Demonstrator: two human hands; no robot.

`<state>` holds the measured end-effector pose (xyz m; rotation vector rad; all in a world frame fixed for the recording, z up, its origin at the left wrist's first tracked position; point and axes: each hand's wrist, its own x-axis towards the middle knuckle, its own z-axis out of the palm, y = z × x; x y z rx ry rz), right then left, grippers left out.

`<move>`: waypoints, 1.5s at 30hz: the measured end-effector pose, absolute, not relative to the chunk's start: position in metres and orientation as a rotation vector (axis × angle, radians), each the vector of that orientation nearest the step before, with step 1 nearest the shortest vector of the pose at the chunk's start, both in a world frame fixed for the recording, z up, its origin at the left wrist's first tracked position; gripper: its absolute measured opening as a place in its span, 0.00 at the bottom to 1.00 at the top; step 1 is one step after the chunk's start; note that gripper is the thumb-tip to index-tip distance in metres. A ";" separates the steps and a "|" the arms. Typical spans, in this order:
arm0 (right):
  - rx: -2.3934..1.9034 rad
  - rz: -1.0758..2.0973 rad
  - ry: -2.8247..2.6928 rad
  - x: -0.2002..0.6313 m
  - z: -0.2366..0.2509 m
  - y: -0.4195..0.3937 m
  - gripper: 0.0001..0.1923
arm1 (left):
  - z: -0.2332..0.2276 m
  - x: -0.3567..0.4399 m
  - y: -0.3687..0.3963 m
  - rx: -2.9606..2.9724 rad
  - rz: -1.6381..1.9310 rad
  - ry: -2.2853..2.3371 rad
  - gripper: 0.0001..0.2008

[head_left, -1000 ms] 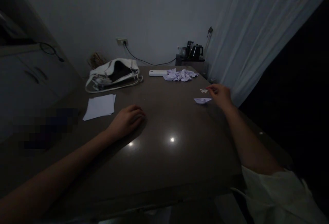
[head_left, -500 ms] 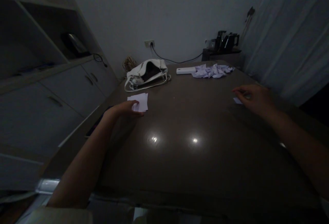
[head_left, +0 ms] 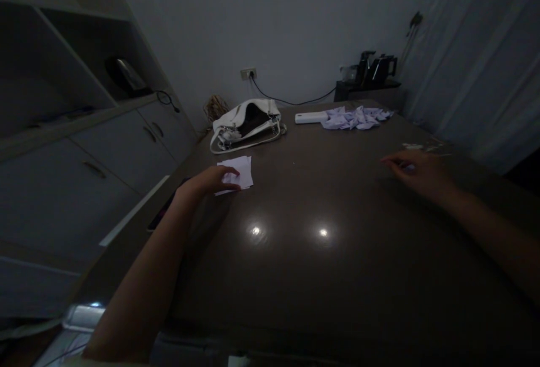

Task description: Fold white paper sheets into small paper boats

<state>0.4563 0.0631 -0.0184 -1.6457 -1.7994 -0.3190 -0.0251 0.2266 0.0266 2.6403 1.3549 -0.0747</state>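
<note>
- Nearest, the glossy dark brown tabletop (head_left: 295,277) is slick and dim, so I judge thin paper could skid or be misjudged.
- Further out, the left hand (head_left: 211,180) lies with fingers curled on the small stack of white paper sheets (head_left: 241,171), pinching nothing firmly; a careless pull might fan out several sheets.
- Opposite, the right hand (head_left: 417,170) rests loosely open over a small pale paper piece (head_left: 408,168), which it could crush.
- Farther back, the white leather handbag (head_left: 247,122) and the heap of crumpled lilac paper (head_left: 356,118) lie well apart.

2 bare forearms, no sleeves, left hand (head_left: 211,180), right hand (head_left: 417,170), no rings
</note>
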 end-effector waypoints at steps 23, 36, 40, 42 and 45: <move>-1.634 -0.215 -1.853 0.450 -0.024 0.063 0.11 | 0.010 0.005 0.219 2.767 0.170 0.980 0.18; -1.650 -0.202 -1.879 0.450 -0.024 0.064 0.11 | 0.012 0.002 0.222 2.730 0.238 1.084 0.18; -1.662 -0.199 -1.882 0.449 -0.024 0.064 0.12 | 0.013 0.001 0.223 2.721 0.222 1.075 0.18; -1.663 -0.195 -1.889 0.449 -0.024 0.064 0.13 | 0.013 -0.001 0.224 2.723 0.223 1.060 0.18; -1.661 -0.192 -1.889 0.449 -0.025 0.063 0.12 | 0.012 -0.002 0.226 2.725 0.225 1.047 0.17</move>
